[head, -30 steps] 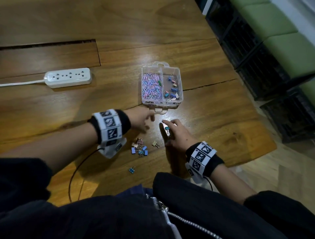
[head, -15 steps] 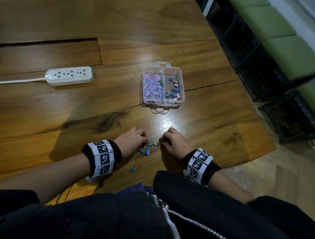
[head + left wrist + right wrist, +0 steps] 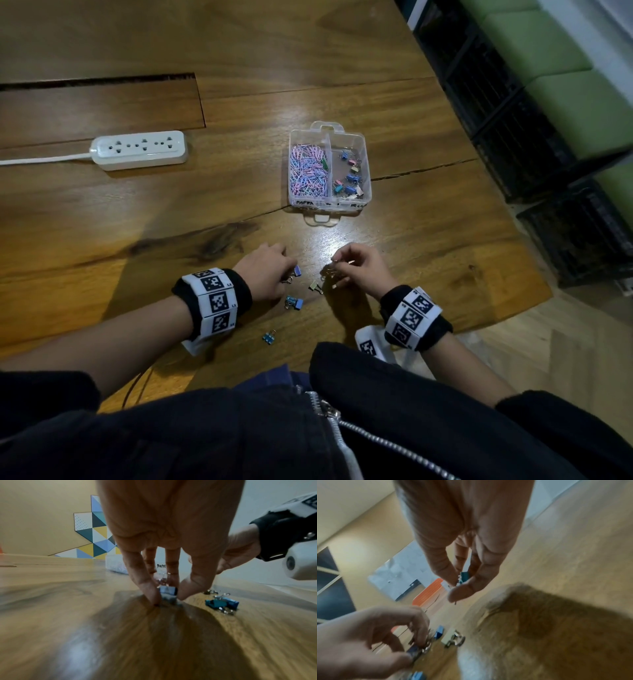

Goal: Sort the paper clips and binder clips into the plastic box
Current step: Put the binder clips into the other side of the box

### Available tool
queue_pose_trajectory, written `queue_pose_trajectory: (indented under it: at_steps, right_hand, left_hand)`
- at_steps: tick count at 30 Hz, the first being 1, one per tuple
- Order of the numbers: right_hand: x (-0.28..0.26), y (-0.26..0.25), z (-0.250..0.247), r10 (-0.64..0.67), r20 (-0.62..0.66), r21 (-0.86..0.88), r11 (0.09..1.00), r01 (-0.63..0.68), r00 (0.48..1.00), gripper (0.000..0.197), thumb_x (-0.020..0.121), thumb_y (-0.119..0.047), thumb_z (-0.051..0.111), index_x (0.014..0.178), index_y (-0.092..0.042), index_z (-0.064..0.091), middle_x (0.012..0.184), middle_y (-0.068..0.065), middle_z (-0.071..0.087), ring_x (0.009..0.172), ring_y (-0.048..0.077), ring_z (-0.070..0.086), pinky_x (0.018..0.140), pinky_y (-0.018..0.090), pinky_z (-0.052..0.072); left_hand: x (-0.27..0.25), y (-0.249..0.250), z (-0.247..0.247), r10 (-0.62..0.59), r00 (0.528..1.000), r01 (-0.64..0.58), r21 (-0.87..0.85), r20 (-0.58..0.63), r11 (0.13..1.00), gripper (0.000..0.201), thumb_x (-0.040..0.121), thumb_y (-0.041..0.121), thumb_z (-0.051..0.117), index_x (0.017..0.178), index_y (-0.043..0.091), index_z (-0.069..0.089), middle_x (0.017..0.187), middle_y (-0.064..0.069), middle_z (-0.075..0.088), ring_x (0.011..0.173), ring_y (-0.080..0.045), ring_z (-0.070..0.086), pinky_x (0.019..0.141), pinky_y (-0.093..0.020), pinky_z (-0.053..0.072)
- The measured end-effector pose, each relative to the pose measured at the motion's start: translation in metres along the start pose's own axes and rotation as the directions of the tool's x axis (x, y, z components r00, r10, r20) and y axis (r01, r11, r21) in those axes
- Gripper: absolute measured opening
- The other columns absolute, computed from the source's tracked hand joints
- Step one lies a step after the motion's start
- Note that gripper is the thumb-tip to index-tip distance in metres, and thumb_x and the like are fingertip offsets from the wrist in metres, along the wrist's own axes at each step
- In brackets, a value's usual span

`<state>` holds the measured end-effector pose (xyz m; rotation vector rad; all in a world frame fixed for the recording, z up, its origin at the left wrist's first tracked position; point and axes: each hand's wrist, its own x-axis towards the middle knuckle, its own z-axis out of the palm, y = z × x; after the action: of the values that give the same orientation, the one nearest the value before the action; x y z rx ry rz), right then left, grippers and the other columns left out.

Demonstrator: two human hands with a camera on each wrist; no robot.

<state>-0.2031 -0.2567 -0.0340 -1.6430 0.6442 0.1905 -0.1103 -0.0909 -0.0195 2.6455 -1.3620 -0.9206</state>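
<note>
The clear plastic box [image 3: 367, 178] lies open mid-table, with pastel paper clips [image 3: 308, 171] in its left compartment and binder clips [image 3: 350, 176] in its right. My left hand [image 3: 291, 274] pinches a blue binder clip [image 3: 168, 590] that rests on the table. My right hand [image 3: 337, 267], held a little above the wood, pinches a teal binder clip [image 3: 464, 577] together with a pale one. Loose on the table between my hands are a beige clip [image 3: 315, 286], a blue and teal pair [image 3: 294, 303] and a small blue clip [image 3: 269, 337].
A white power strip [image 3: 140, 149] with its cable lies at the left of the wooden table [image 3: 445, 240]. Black crates [image 3: 513, 137] and green cushions [image 3: 575, 102] stand past the table's right edge. My dark jacket fills the bottom of the head view.
Both hands came back from the box to the loose clips near the front edge. The left hand has pinched a blue clip, and the right hand has risen with clips in its fingers.
</note>
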Motion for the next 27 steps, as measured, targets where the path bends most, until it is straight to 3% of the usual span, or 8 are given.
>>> queue_pose_trajectory:
  at_steps: [2,4,8,13,21,24,27]
  right_hand:
    - [-0.002,0.001,0.008,-0.018,-0.004,-0.155,0.988,0.017,1.0,0.018,0.082,0.003,0.056,0.076,-0.013,0.061,0.082,-0.004,0.057,0.074,0.009,0.057,0.055,0.014,0.05]
    - [-0.006,0.003,0.017,-0.091,-0.031,-0.417,0.906,0.069,0.995,0.013,0.082,-0.001,0.057,0.085,-0.01,0.066,0.085,-0.007,0.056,0.078,0.006,0.052,0.064,0.011,0.042]
    - [-0.013,0.011,0.03,-0.252,0.038,-0.662,0.718,0.213,0.967,0.022,0.087,-0.004,0.05,0.102,-0.003,0.065,0.107,0.007,0.055,0.1,0.015,0.048,0.084,0.014,0.032]
    - [-0.017,0.019,0.038,-0.258,0.141,-0.752,0.6,0.273,0.956,0.028,0.091,-0.011,0.045,0.112,-0.003,0.061,0.119,0.01,0.052,0.114,0.021,0.043,0.099,0.025,0.033]
    - [-0.019,0.021,0.041,-0.301,0.214,-0.788,0.509,0.346,0.929,0.031,0.086,-0.021,0.053,0.113,-0.008,0.058,0.118,0.009,0.053,0.111,0.022,0.045,0.091,0.029,0.041]
    - [-0.019,0.021,0.041,-0.301,0.229,-0.817,0.458,0.351,0.926,0.03,0.087,-0.021,0.053,0.115,-0.014,0.057,0.122,0.005,0.051,0.111,0.02,0.043,0.087,0.025,0.038]
    - [-0.015,0.017,0.04,-0.266,0.227,-0.817,0.472,0.332,0.937,0.027,0.09,-0.017,0.05,0.114,-0.011,0.059,0.122,0.007,0.05,0.111,0.021,0.044,0.09,0.027,0.038]
  left_hand:
    - [0.0,-0.001,0.0,-0.024,1.0,0.024,-0.019,-0.012,1.0,0.035,0.085,0.022,0.055,0.119,0.014,0.054,0.117,-0.007,0.047,0.103,-0.021,0.045,0.083,-0.027,0.043]
    - [-0.001,-0.003,0.001,-0.041,0.999,0.04,-0.039,-0.026,0.998,0.032,0.085,0.02,0.055,0.116,0.013,0.056,0.118,-0.006,0.047,0.104,-0.021,0.044,0.085,-0.028,0.044]
    - [-0.003,-0.002,0.005,-0.038,0.997,0.036,-0.041,-0.066,0.999,0.033,0.087,0.019,0.052,0.119,0.013,0.056,0.123,-0.006,0.045,0.106,-0.021,0.044,0.087,-0.029,0.045]
    - [-0.007,-0.007,0.005,-0.029,0.996,0.024,-0.053,-0.087,0.998,0.037,0.091,0.026,0.048,0.127,0.015,0.05,0.13,-0.005,0.043,0.111,-0.02,0.043,0.09,-0.028,0.044]
    - [-0.007,-0.008,0.009,-0.044,0.994,0.043,-0.009,-0.104,0.999,0.04,0.093,0.021,0.044,0.132,0.022,0.04,0.134,-0.004,0.042,0.116,-0.025,0.039,0.089,-0.032,0.047]
    - [-0.007,-0.008,0.01,-0.028,0.994,0.032,0.032,-0.11,0.999,0.036,0.094,0.021,0.043,0.131,0.022,0.044,0.133,-0.005,0.042,0.115,-0.026,0.04,0.088,-0.033,0.048]
    - [-0.006,-0.011,0.008,-0.02,0.995,0.023,0.03,-0.097,0.999,0.036,0.094,0.02,0.044,0.13,0.021,0.046,0.133,-0.005,0.043,0.114,-0.026,0.041,0.09,-0.032,0.045]
